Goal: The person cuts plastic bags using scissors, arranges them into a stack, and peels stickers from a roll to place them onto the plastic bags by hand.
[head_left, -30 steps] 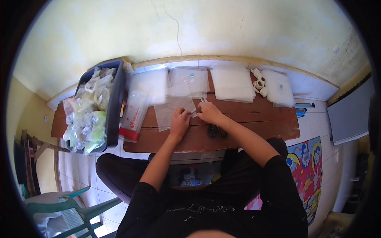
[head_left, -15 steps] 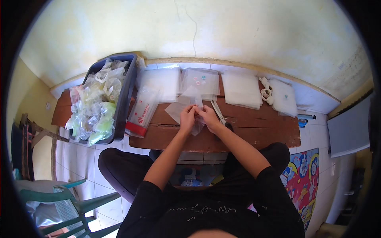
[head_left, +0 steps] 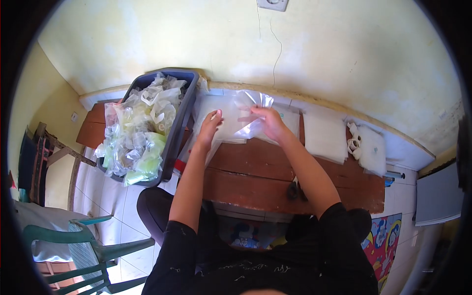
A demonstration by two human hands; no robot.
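Observation:
My right hand [head_left: 273,125] grips a clear plastic bag [head_left: 249,129], raised over the stacks at the back of the wooden table. The bag spreads to the left of the fingers and catches the light. My left hand [head_left: 210,129] is held up to the left of the bag, apart from it, with fingers stretched and nothing visible in them. Behind it lies a stack of clear plastic sheets or bags [head_left: 228,110]. Another stack [head_left: 291,118] lies partly hidden by my right hand. Scissors [head_left: 293,190] rest beside my right forearm, which partly covers them.
A dark tub [head_left: 184,115] heaped with filled plastic bags [head_left: 142,132] stands at the left. Further right on the brown table [head_left: 246,172] are a translucent stack [head_left: 324,137], white rolls [head_left: 353,140] and another stack [head_left: 372,152]. A green chair [head_left: 103,250] is at lower left.
My hands were together low over the table; they have moved up and apart. The clear bag is lifted in my right hand. The view has shifted, and the red-printed packet is mostly hidden.

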